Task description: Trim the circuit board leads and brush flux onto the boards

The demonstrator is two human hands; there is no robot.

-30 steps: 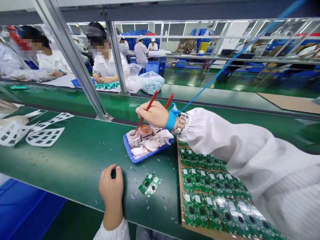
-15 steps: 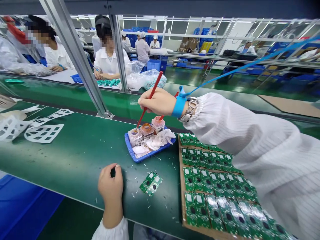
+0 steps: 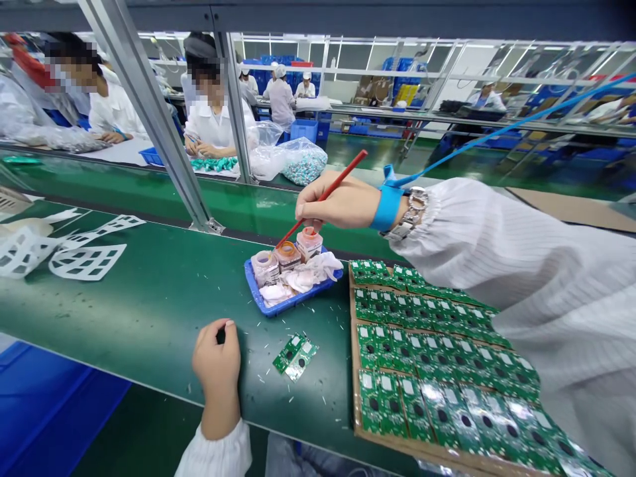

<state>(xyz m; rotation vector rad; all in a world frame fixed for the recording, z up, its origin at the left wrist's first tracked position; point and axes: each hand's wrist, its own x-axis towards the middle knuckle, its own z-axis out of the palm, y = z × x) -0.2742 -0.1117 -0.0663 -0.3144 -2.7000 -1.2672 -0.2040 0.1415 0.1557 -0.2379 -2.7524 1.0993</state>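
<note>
the right hand (image 3: 342, 202) is closed in a pen-like grip on a slim, straight red stick (image 3: 342, 180), thumb and fingers pinched around its shaft. the stick slants down to the left, its lower end near the rims of two small, open jars; whether it touches either one i cannot tell. these are a squarish, pale-pink jar at the left (image 3: 267, 273) and a squarish jar with an orange rim (image 3: 288, 262) beside it. a third, pinkish jar (image 3: 312, 246) stands at the right with something red in its mouth. all three stand in a shallow blue plastic tray (image 3: 293, 303), along with crumpled whitish cloth (image 3: 313, 273).

the left hand (image 3: 217, 354) rests on the dark green bench (image 3: 163, 291), loosely curled, with a small gap between thumb and forefinger; no object shows in it. to its right, well apart from the stick, a pair of small green circuit boards (image 3: 295, 358) lies on the bench, each with a white square and a dark round spot. further right, rows of similar green boards (image 3: 412, 306) cover a brown cardboard sheet (image 3: 355, 391). a bright blue band (image 3: 387, 207) and a silvery metal bracelet (image 3: 411, 217) circle the right wrist.
</note>
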